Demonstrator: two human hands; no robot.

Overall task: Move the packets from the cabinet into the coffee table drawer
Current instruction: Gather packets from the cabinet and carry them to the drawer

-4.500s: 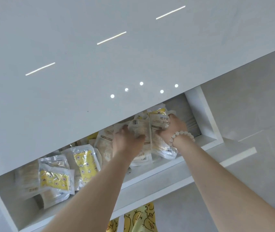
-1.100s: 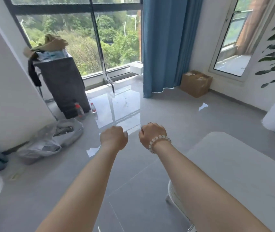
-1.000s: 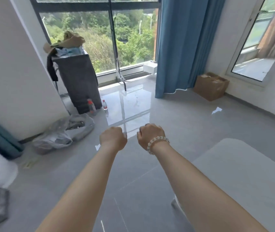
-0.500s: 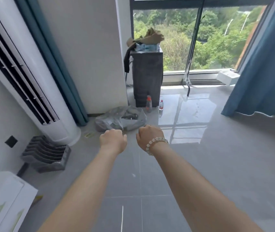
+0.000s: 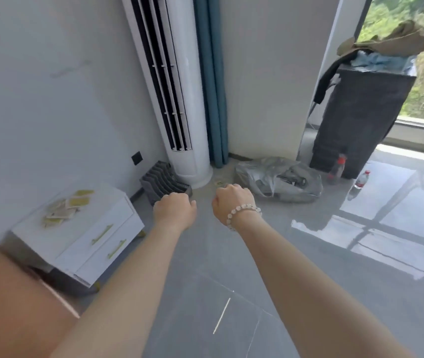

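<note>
**Fists held out front**

Both arms reach forward. The left hand point(image 5: 174, 211) and the right hand point(image 5: 231, 202), a beaded bracelet point(image 5: 241, 211) at its wrist, are clenched, with nothing showing in them. Left of them the packets point(image 5: 63, 208) lie scattered on top of the white cabinet point(image 5: 97, 236). Behind stands a tall air conditioner point(image 5: 177, 86) beside a blue curtain point(image 5: 213, 86).

A low white two-drawer cabinet point(image 5: 110, 200) with gold bar handles stood on the glossy grey tiled floor point(image 5: 231, 267). A loose pile of flat yellow-and-white packets point(image 5: 63, 208) lay on its top.
</note>
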